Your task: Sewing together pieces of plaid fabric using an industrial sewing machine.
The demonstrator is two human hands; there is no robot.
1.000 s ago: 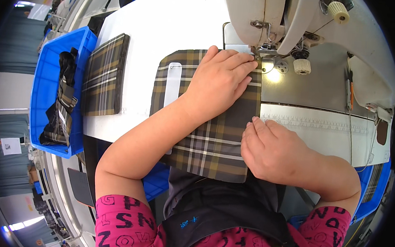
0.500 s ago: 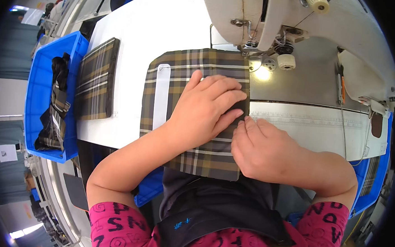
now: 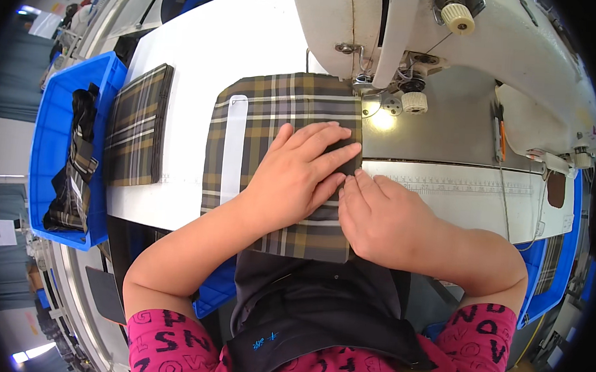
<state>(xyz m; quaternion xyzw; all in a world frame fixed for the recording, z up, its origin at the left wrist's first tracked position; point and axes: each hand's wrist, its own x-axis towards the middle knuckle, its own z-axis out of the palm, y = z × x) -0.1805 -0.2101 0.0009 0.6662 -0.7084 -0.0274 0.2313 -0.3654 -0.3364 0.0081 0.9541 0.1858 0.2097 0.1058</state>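
Observation:
A plaid fabric panel [image 3: 276, 99] in brown, black and white lies on the white table, its upper right corner at the sewing machine's presser foot [image 3: 364, 89]. A pale strip [image 3: 235, 148] runs along its left part. My left hand [image 3: 302, 166] rests on the panel with its fingers spread, pressing it down. At the panel's right edge, my right hand [image 3: 385, 215] pinches the fabric edge between thumb and fingers, its fingertips close to my left thumb.
The sewing machine [image 3: 484, 47] fills the upper right. A stack of plaid panels [image 3: 138, 125] lies at left, beside a blue bin [image 3: 44, 150] of dark fabric pieces. Orange-handled snips [image 3: 499, 137] lie near the machine's base. A ruler scale [image 3: 448, 186] runs along the table at right.
The whole view has shifted a little, so things appear slightly further left. Both hands keep nearly the same places on the panel; my left fingers lie slightly further apart.

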